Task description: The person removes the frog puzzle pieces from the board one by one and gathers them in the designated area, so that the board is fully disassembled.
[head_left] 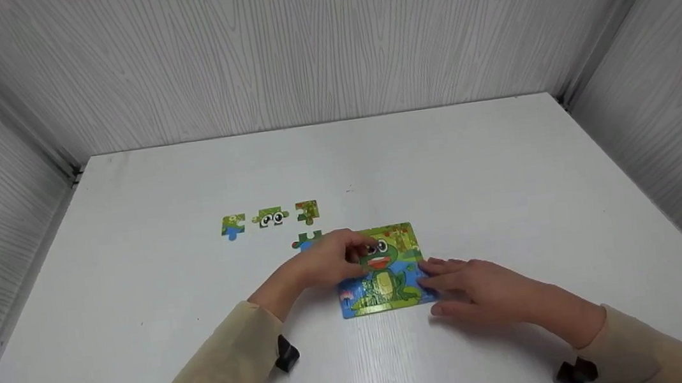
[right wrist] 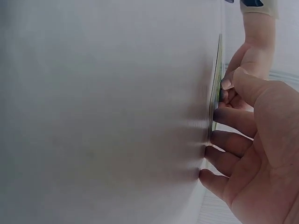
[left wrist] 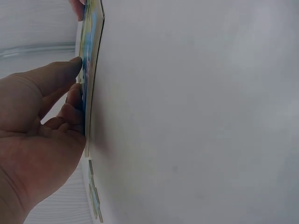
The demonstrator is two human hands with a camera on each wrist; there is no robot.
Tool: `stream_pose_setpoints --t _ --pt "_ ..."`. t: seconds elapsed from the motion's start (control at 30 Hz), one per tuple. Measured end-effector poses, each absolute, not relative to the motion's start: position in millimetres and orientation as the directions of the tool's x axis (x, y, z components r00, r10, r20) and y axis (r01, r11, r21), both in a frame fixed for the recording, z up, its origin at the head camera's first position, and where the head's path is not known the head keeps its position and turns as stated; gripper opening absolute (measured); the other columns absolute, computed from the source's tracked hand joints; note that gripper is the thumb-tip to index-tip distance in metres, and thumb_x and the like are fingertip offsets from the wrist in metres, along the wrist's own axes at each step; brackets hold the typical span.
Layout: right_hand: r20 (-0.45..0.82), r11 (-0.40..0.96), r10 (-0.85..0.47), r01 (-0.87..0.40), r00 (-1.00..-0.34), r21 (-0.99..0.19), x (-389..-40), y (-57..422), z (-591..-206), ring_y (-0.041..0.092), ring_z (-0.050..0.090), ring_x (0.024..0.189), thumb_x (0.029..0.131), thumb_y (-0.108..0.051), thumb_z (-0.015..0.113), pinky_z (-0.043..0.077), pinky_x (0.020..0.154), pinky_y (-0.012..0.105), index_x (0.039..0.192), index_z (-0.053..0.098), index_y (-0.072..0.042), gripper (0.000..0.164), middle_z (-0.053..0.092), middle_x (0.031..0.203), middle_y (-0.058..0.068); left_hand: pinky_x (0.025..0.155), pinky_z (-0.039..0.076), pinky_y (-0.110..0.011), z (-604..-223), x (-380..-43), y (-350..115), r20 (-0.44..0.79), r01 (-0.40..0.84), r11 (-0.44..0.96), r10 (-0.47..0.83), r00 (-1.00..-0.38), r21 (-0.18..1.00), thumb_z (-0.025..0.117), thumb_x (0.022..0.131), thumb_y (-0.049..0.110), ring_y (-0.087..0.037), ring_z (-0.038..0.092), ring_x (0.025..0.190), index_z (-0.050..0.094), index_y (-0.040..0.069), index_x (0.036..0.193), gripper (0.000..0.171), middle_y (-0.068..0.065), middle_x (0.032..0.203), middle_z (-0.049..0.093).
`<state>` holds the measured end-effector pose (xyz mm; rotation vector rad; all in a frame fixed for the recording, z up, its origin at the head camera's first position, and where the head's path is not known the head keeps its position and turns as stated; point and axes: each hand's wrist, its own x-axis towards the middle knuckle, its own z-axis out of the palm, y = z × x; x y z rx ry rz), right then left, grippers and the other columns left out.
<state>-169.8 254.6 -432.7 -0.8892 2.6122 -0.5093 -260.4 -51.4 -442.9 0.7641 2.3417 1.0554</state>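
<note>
Fingertips of the left hand are curled onto the upper left part of the frog puzzle, where a piece by the frog's eyes is pressed or pinched; which of the two cannot be told. In the left wrist view the hand is seen with thumb and fingers bent against the puzzle's edge. The right hand is laid flat, fingers spread and nearly straight, their tips touching the puzzle's right edge; in the right wrist view they are set against the thin board. The puzzle is thus held between both hands on the white table. Four loose pieces are scattered just beyond the left hand.
</note>
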Motion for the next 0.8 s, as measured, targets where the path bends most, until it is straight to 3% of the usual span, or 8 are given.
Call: stream_pose_setpoints --t 0.47,0.8 --pt "-0.09 0.672 -0.715 -0.646 -0.693 -0.362 -172.2 234.3 -421.6 0.032 0.045 0.149 0.106 -0.056 0.057 0.044 0.114 0.052 0.149 0.063 -0.011 0.062 0.048 0.162 0.011 0.092 0.049 -0.038 -440.1 -261.4 -53.2 -0.19 0.321 0.566 0.665 -0.722 0.76 0.073 0.099 0.009 -0.019 0.055 0.099 0.065 0.012 0.146 0.047 -0.001 0.114 0.062" --pt "-0.143 0.678 -0.719 -0.642 -0.68 -0.359 -177.1 228.8 -433.6 0.035 0.041 0.151 0.104 -0.058 0.06 0.044 0.114 0.052 0.155 0.056 -0.015 0.067 0.041 0.166 0.011 0.095 0.048 -0.038 -438.6 -259.5 -52.3 -0.22 0.298 0.588 0.65 -0.727 0.752 0.073 0.101 0.014 -0.02 0.054 0.103 0.063 0.015 0.149 0.049 0.0 0.118 0.061"
